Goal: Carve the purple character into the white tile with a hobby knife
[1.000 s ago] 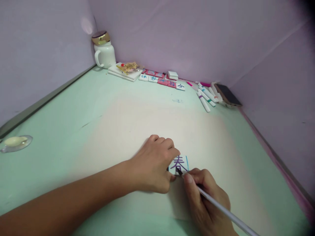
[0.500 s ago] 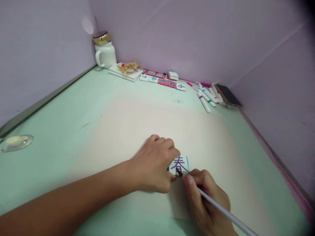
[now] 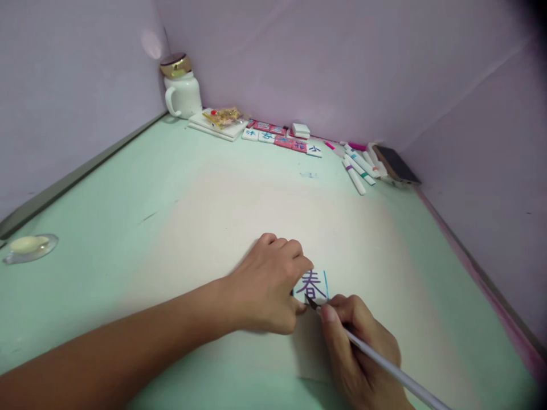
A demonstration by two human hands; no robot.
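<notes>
A small white square tile (image 3: 311, 283) lies on the pale sheet in front of me, bearing a purple Chinese character and a blue line along its right edge. My left hand (image 3: 273, 285) grips the tile's left side, index finger at the upper edge and thumb at the lower. Pinched in my right hand (image 3: 363, 347) is a thin paintbrush (image 3: 393, 369) with a dark tip and pale handle. The tip touches or nearly touches the lower left strokes of the character. My fingers cover part of the tile's edges.
Against the back wall stand a white mug (image 3: 183, 97) with a gold lid and a packet (image 3: 226, 118) on white slabs. Red and white character tiles (image 3: 282, 141) lie beside them. Several markers (image 3: 359, 165) and a phone (image 3: 395, 164) are at right, a clear dish (image 3: 31, 246) at left.
The brush tip has shifted very slightly down on the tile. Both hands otherwise stay in place.
</notes>
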